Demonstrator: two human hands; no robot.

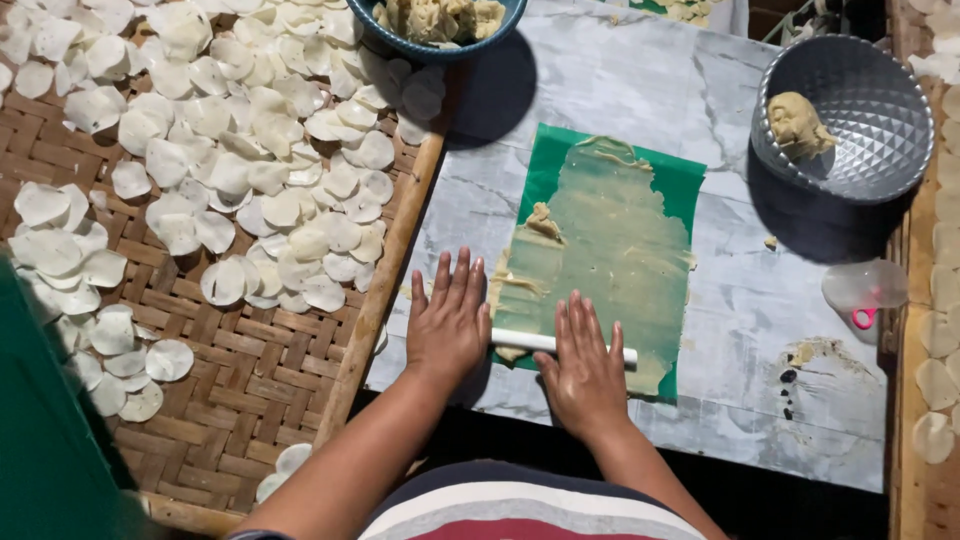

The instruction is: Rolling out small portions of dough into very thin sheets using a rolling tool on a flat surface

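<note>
Dough (610, 250) lies spread thin and ragged over the green plastic sheet (680, 180) just ahead of my fingers, and my white rolling rod (530, 342) sits crosswise at the near end of that sheet, under both my palms. My left hand (448, 322) is flat and open, fingers stretched forward, pressing down on the rod's left end just past the sheet's edge; my right hand (585, 368) is open the same way, bearing on the rod nearer its right end, whose tip pokes out beyond my little finger. I keep both hands flat instead of gripping, since open palms let the rod turn freely beneath them and spread the push evenly. The sheet keeps the dough off the marble-patterned board (740, 330) under my wrists. A small lump (543, 222) of thicker dough sits ahead of my left fingertips, at the sheet's left edge. Far ahead of my left hand, the blue bowl (385, 30) holds more dough, and ahead and to the right of my right hand stands a silver faceted bowl (870, 90) with one lump (797, 124) in it, both within reach. To the left of my left hand, the woven bamboo tray (250, 390) carries many thin pale discs (240, 150) laid out flat. Right of my right hand lies a small clear cup (865, 288) with a pink piece.
</note>
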